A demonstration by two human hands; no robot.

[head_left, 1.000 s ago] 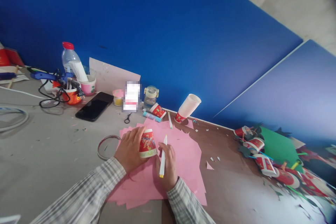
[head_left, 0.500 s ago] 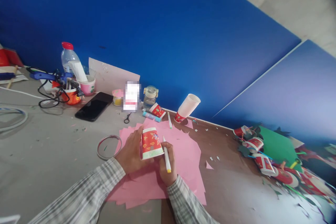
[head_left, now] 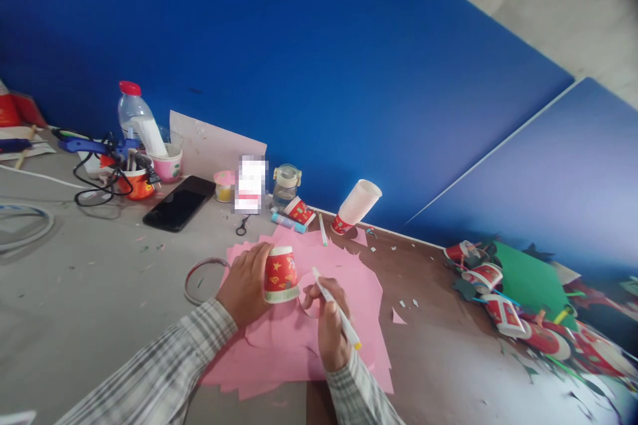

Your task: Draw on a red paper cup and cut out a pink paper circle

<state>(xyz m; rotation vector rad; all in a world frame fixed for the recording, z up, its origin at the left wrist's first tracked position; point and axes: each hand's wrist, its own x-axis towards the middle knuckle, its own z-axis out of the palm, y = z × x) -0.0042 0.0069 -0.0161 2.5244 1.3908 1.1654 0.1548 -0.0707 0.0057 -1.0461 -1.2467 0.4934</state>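
My left hand (head_left: 245, 284) is wrapped round a red paper cup (head_left: 281, 272) with a star pattern, held upside down over the pink paper (head_left: 359, 292). Green marks run along the cup's lower band. In my right hand (head_left: 331, 329) is a white marker (head_left: 341, 314), its pale end pointing up toward the cup and its yellow end toward me. The marker's tip is apart from the cup. My fingers hide the cup's left side.
Behind the paper are a cup stack (head_left: 357, 206), a lidded jar (head_left: 286, 184), a glue stick (head_left: 289, 222) and small scissors (head_left: 242, 226). A tape roll (head_left: 192, 284), a phone (head_left: 179, 202) and a bottle (head_left: 134, 109) are left. Decorated cups (head_left: 503, 314) lie right.
My right hand has moved right, away from the cup, with the marker tilting more. My left hand has turned the cup, so its pattern shows differently.
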